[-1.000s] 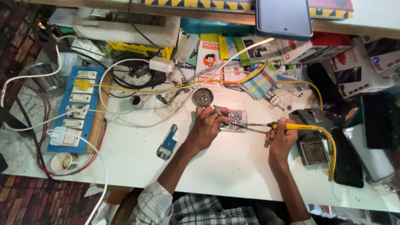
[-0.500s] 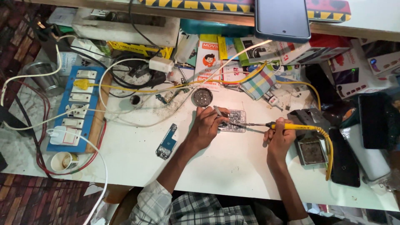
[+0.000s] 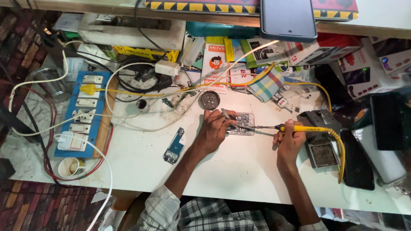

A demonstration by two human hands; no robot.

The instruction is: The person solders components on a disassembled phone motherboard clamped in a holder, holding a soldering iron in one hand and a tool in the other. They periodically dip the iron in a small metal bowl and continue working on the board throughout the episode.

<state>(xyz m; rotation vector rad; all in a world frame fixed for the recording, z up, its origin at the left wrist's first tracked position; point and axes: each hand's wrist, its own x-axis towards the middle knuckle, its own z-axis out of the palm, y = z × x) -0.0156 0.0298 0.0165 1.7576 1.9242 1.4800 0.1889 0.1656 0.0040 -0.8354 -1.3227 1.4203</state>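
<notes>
Right now the right hand (image 3: pixel 289 141) has its grip clamped round a yellow-handled soldering iron (image 3: pixel 299 128), whose thin metal tip points left and meets a small circuit board (image 3: pixel 242 123). That board is pale, rectangular, dotted with tiny parts, lying flat on the white table (image 3: pixel 239 171) just below a round grey tin (image 3: pixel 209 100). Beside it, the left hand (image 3: pixel 212 129) pinches slim tweezers (image 3: pixel 226 115) against the board's left edge.

Yellow soldering iron (image 3: pixel 306 128), tip on circuit board (image 3: pixel 243 123)
</notes>
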